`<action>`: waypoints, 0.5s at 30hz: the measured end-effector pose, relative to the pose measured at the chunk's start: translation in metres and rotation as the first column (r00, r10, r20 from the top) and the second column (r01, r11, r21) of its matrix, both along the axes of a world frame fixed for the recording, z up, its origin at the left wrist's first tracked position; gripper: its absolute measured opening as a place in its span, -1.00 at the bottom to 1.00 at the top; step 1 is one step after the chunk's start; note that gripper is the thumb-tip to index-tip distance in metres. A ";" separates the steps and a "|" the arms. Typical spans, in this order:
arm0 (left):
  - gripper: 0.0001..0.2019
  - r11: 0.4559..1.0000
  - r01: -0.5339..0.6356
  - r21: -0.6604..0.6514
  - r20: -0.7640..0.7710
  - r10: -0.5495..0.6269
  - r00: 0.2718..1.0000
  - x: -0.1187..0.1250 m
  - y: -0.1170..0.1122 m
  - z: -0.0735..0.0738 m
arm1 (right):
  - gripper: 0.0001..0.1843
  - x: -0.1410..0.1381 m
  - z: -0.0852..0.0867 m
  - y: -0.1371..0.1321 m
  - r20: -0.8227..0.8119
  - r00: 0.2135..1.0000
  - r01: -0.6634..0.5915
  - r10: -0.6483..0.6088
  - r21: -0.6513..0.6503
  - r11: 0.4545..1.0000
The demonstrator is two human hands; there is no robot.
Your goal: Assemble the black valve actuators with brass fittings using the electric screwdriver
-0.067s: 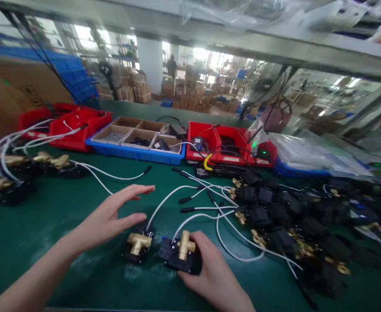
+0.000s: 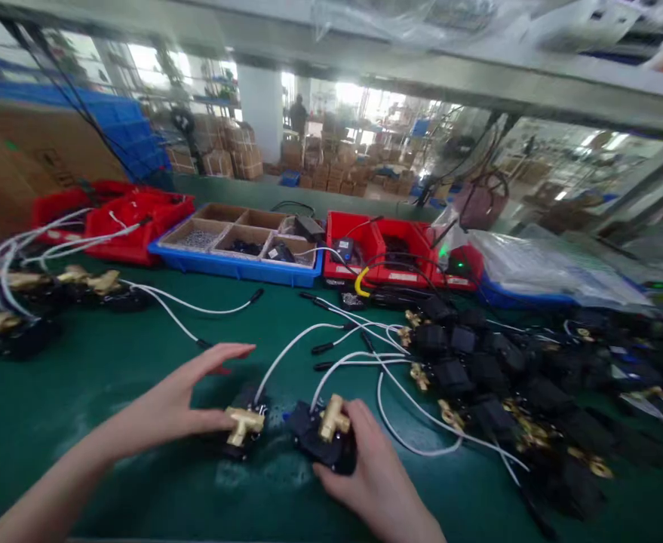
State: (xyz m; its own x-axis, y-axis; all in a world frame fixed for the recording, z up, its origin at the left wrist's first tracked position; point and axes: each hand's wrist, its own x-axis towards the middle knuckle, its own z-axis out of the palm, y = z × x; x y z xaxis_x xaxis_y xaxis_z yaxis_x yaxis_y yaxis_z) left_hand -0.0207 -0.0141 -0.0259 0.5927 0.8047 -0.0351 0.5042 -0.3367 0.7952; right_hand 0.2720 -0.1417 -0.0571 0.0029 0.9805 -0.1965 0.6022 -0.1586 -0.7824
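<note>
My right hand (image 2: 368,467) grips a motorized valve (image 2: 317,437) with a black housing, a brass tee body and a white cable. Its brass part faces up and tilts toward my fingers. Just left of it, a second motorized valve (image 2: 244,430) of the same kind sits on the green bench, brass tee upward, its white cable curving away to the back. Beside that one is my left hand (image 2: 187,396), fingers and thumb spread apart. The left thumb reaches the edge of the brass tee; whether it touches I cannot tell.
On the right lies a pile of black valves (image 2: 495,377) with white cables. More brass valves (image 2: 19,302) stand at the left. Along the back are red bins (image 2: 133,219), a blue tray (image 2: 234,268) with cardboard compartments, more red bins (image 2: 402,275) and plastic bags (image 2: 540,264).
My right hand has shifted slightly right with its valve, which has turned a little. My left hand has moved slightly left and down, its thumb now lower by the second valve.
</note>
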 end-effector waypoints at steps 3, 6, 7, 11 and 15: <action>-0.16 0.998 -0.022 -0.058 -0.051 0.019 0.999 -0.010 -0.023 -0.031 | -0.08 0.000 -0.008 0.003 -0.003 0.998 0.060 -0.060 -0.015 0.998; -0.14 0.998 -0.059 0.004 0.006 0.059 0.998 0.009 -0.043 -0.048 | 0.11 -0.009 -0.009 0.007 -0.115 0.992 0.051 -0.057 -0.056 0.997; -0.14 0.996 -0.085 0.018 0.033 0.084 0.996 0.019 -0.048 -0.051 | 0.05 -0.013 -0.009 0.007 -0.175 0.983 0.047 -0.058 -0.070 0.996; -0.13 0.991 -0.125 0.038 0.089 0.121 0.989 0.057 -0.064 -0.064 | -0.24 -0.017 -0.010 0.004 -0.338 0.937 0.060 -0.087 -0.091 0.994; -0.05 0.994 -0.095 0.053 0.094 0.090 0.991 0.085 -0.076 -0.077 | -0.34 -0.002 -0.005 -0.015 -0.364 0.926 0.086 -0.098 -0.049 0.995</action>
